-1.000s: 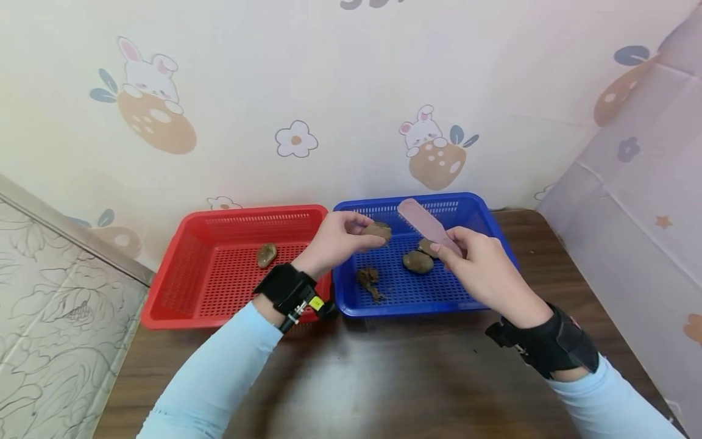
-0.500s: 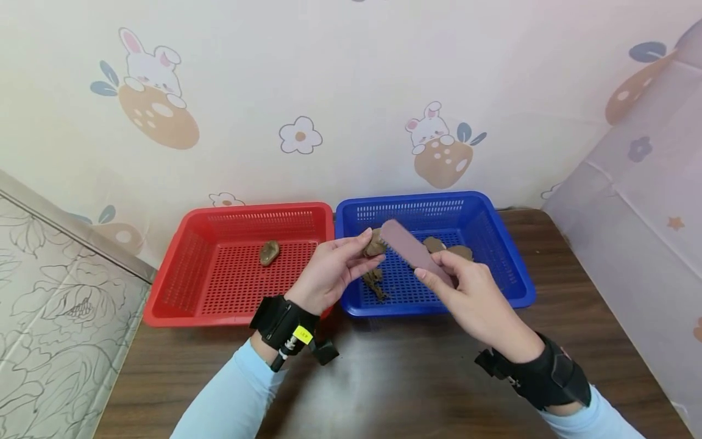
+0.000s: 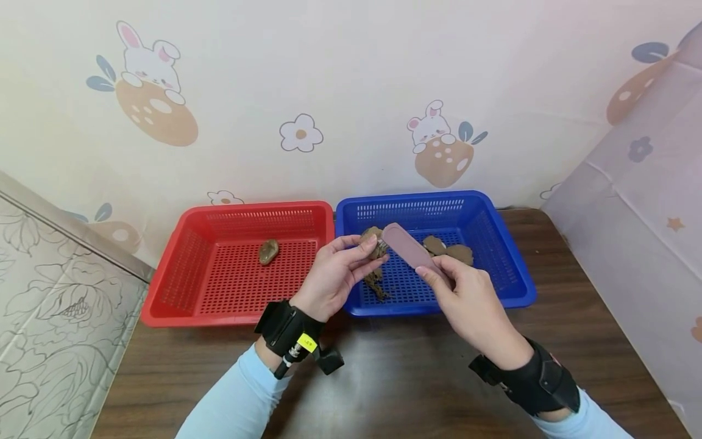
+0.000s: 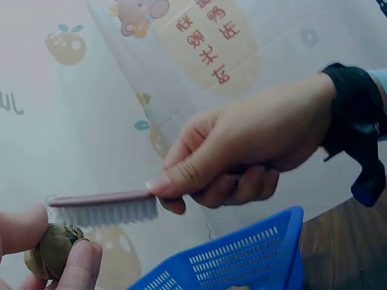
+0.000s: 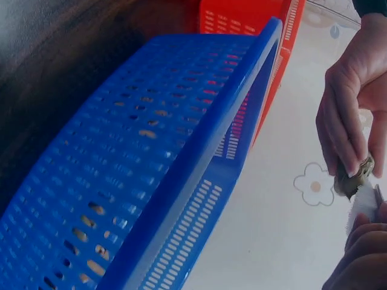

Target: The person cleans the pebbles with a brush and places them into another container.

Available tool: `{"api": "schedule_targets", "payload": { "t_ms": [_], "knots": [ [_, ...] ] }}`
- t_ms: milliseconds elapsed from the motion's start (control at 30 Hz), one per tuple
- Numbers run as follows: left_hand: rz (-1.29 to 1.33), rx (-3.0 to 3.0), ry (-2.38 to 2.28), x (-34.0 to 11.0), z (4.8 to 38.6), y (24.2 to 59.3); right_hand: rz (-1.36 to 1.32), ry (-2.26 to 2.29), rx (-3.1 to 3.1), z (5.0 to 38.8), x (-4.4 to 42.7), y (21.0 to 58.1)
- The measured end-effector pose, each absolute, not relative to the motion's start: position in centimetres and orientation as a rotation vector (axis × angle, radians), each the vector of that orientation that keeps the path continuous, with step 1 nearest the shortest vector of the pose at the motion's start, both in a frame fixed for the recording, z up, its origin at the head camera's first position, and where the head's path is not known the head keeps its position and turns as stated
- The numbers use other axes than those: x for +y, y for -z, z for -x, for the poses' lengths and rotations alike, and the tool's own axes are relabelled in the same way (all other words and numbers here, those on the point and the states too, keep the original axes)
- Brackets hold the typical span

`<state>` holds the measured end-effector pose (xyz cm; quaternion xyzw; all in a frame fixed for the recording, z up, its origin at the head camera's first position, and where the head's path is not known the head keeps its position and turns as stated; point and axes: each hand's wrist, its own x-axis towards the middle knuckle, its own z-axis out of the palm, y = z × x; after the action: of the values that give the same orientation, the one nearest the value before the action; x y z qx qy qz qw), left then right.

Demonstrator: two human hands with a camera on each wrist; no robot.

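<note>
My left hand (image 3: 331, 277) pinches a rounded, brownish-green lump (image 4: 49, 254) with folded edges between thumb and fingers, over the blue basket's left side. What kind of thing it is, I cannot tell. In my right hand (image 3: 468, 299) is a brush (image 3: 406, 245) with a flat pinkish-mauve back and white bristles (image 4: 109, 214), gripped by one end. Its bristles face down, and the far end meets the lump. Similar brown lumps (image 3: 459, 253) lie in the blue basket (image 3: 515, 268), partly behind the brush and right hand. Brown, ragged scraps (image 3: 375, 285) lie below my left fingers.
A red basket (image 3: 164, 292) stands left of the blue one, with a single brown lump (image 3: 269, 252) on its floor. Both rest on a dark wood-grain table (image 3: 395, 378). A patterned wall covering (image 3: 351, 73) rises behind them, and another patterned sheet borders the right.
The left hand has turned, bringing the lump toward the brush. The right hand has lowered the brush leftward from the basket's back until its end met the lump. The last half second shows only small shifts.
</note>
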<state>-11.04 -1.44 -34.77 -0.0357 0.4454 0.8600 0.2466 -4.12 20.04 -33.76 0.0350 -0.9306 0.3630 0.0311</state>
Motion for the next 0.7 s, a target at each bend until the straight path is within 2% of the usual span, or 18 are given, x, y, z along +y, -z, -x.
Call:
{"api": "schedule_targets", "payload": {
  "t_ms": [267,700],
  "knots": [
    [0.024,1.193,-2.366,-1.4,10.8,34.7,-0.151,-1.125,-2.824,3.8,19.3,33.4],
    [0.056,1.207,-2.388,-1.5,10.6,34.7,-0.131,-1.16,-2.818,4.3,18.9,33.3]
  ]
}}
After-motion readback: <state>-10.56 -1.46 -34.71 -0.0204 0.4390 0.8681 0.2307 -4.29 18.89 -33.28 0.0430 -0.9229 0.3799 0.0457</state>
